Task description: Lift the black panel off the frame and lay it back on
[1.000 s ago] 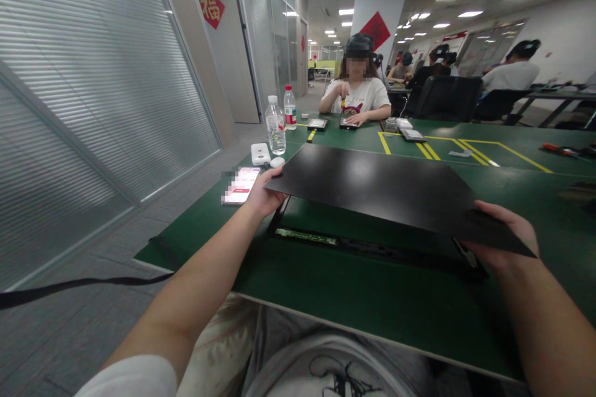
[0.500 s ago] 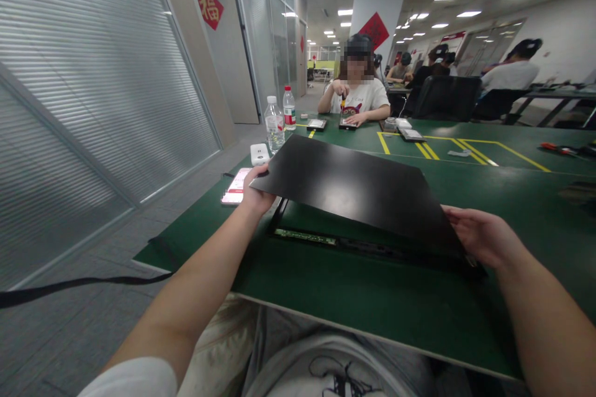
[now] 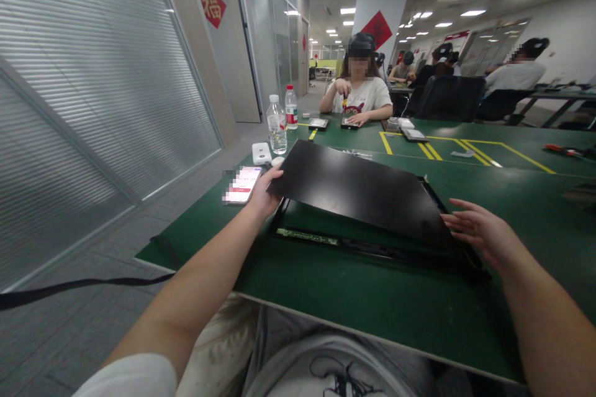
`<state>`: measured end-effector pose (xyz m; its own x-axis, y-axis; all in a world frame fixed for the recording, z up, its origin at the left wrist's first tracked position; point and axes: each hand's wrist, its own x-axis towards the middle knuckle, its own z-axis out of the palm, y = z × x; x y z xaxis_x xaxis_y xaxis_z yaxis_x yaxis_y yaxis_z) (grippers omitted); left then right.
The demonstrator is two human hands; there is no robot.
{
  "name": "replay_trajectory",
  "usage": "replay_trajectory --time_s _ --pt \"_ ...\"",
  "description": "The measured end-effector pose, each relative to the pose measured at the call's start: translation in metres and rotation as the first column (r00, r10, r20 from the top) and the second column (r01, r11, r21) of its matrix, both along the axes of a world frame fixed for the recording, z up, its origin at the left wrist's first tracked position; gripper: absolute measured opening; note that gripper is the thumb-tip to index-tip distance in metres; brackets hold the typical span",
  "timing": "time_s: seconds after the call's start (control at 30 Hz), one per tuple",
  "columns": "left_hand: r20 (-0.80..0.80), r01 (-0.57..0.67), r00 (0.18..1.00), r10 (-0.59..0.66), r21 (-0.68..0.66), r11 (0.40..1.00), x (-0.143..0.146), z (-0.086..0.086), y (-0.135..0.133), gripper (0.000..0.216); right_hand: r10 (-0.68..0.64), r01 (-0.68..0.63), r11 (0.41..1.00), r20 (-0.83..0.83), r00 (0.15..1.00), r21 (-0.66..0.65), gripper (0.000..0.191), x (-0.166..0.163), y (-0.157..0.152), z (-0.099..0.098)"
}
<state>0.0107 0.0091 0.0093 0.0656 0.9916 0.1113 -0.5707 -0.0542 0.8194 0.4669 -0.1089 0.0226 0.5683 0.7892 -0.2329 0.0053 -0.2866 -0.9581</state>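
Note:
A thin black screen panel [image 3: 358,186] is tilted over a black frame [image 3: 395,253], its left end raised and its right end low against the frame's right side. A green circuit strip [image 3: 307,237] shows along the frame's near side. My left hand [image 3: 266,193] grips the panel's left edge, thumb on top. Beside the right edge, my right hand [image 3: 484,232] has its fingers stretched and apart, the tips at or very close to the panel. Whether they touch it I cannot tell. The panel hides most of the frame's inside.
Left of the panel lie a lit phone [image 3: 243,184] and a white device [image 3: 261,153]. Behind them stand two plastic bottles, one a clear bottle [image 3: 278,127]. Across the green table [image 3: 326,297] a person [image 3: 361,89] works with a screwdriver on a hard drive [image 3: 350,122].
The panel's right end has come down into the frame, and the frame's right side now shows. My right hand has loosened from the edge, its fingers spreading. My left hand keeps its grip.

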Motion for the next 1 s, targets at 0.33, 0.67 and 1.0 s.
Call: replay_trajectory --time_s 0.33,0.67,1.0 --pt "-0.057 0.018 0.998 -0.017 0.018 1.000 -0.002 -0.002 -0.001 0.066 -0.043 0.040 0.999 0.090 0.995 0.030 0.041 0.002 0.003 -0.005" --pt "-0.091 0.056 0.994 -0.052 0.043 0.997 -0.001 -0.005 0.001 0.077 -0.073 0.069 0.997 0.123 0.990 0.032 0.035 0.002 0.004 -0.009" --pt "-0.087 0.052 0.995 -0.048 0.049 0.997 0.001 -0.003 0.000 0.075 -0.077 0.074 0.997 0.148 0.986 0.025 0.029 0.001 0.003 -0.007"
